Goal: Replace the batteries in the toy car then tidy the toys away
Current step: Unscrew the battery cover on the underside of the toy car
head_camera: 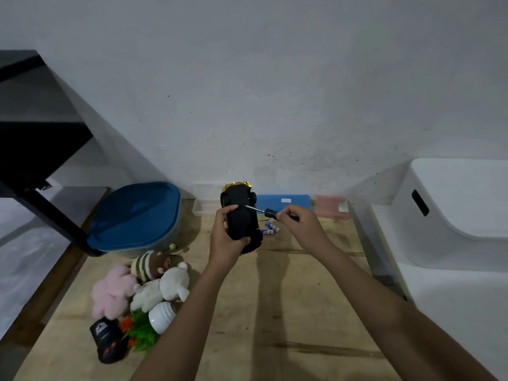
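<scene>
Toy car (242, 215) (underside up) gripped by left hand (226, 237); right hand (298, 225) pinches screwdriver (268, 211).

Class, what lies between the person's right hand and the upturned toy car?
In the head view, a black-handled metal screwdriver spans from right hand to black-and-gold toy car.

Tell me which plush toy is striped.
The brown-faced one, nearest the blue-lidded bin; the pink plush and white plush are plain.
</scene>
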